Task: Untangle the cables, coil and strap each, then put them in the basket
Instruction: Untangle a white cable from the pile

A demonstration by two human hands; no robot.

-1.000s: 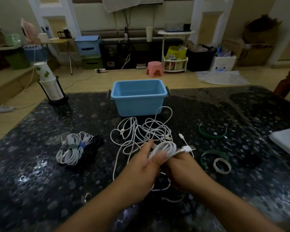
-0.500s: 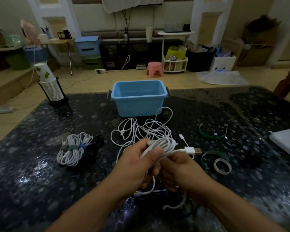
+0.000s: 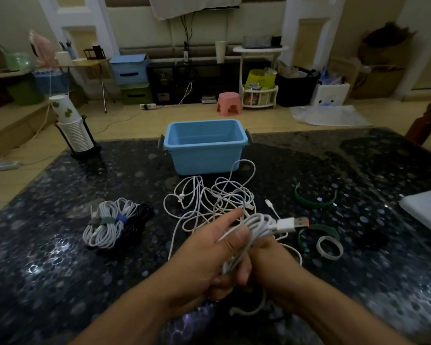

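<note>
My left hand [image 3: 204, 255] and my right hand [image 3: 271, 262] both grip one coil of white cable [image 3: 254, 230] above the table's near middle; its USB plug [image 3: 292, 224] sticks out to the right. Behind the hands a loose tangle of white cables [image 3: 209, 197] lies on the dark table. The blue basket [image 3: 205, 155] stands beyond the tangle and looks hollow. To the left lie strapped white coils [image 3: 105, 227] beside a black coil [image 3: 141, 215]. Right of the hands lie green straps [image 3: 309, 201] and a white strap [image 3: 330, 247].
A stack of paper cups in a black holder [image 3: 76, 135] stands at the table's far left corner. A white flat object [image 3: 426, 210] lies at the right edge. Beyond the table is floor with a pink stool [image 3: 229, 103] and shelves.
The coil has been turned and lifted slightly in both hands; the USB plug now points further right. My left thumb has shifted over the coil's loops.
</note>
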